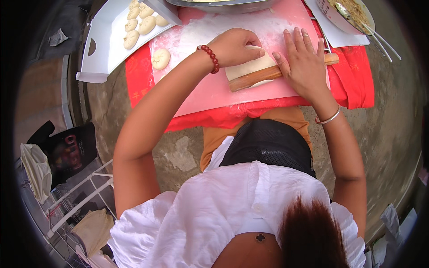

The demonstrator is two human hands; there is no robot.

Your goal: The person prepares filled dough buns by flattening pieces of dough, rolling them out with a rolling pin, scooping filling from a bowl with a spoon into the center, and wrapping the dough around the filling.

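A flat round of dough [246, 68] lies on a pink mat [204, 97] dusted with flour. My left hand [236, 47] pinches the far edge of the dough between thumb and fingers. Across the dough's near part lies a wooden rolling pin [254, 78]. The palm of my right hand [303, 63] rests flat on the pin near its right end, fingers stretched out and slightly spread. Near the mat's left edge sits a pleated bun [161, 59], with a bit of another piece of dough below it, mostly hidden by my left forearm.
A white tray [100, 63] with several pleated buns stands at the upper left. A metal basin [228, 6] is at the far edge. At the upper right, a bowl [368, 13] of filling holds a spoon and chopsticks [378, 40]. Red cloth [357, 77] hangs under the mat.
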